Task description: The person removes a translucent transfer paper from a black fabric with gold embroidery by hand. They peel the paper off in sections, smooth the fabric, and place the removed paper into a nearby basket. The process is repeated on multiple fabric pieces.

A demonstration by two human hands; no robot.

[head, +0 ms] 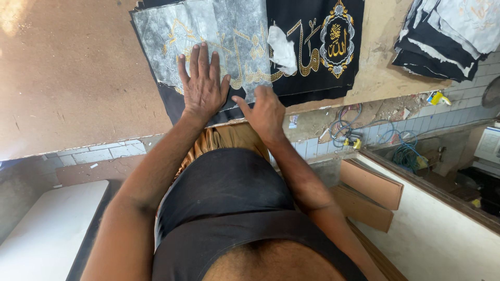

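the left hand [202, 86] lies flat, fingers spread, pressing on the grey backing sheet [208, 36] that covers part of a black embroidered cloth [312, 57], holding nothing. just beside it the right hand [265, 112] is curled, thumb and fingertips pinched on the sheet's lower edge; how firmly cannot be told. both forearms reach forward from the body. the cloth lies on a brown board table [73, 73] at its near edge, gold stitching showing where the sheet is off. a torn white scrap [283, 49] rests on it. a stack of similar cloths [442, 34] sits well apart, right.
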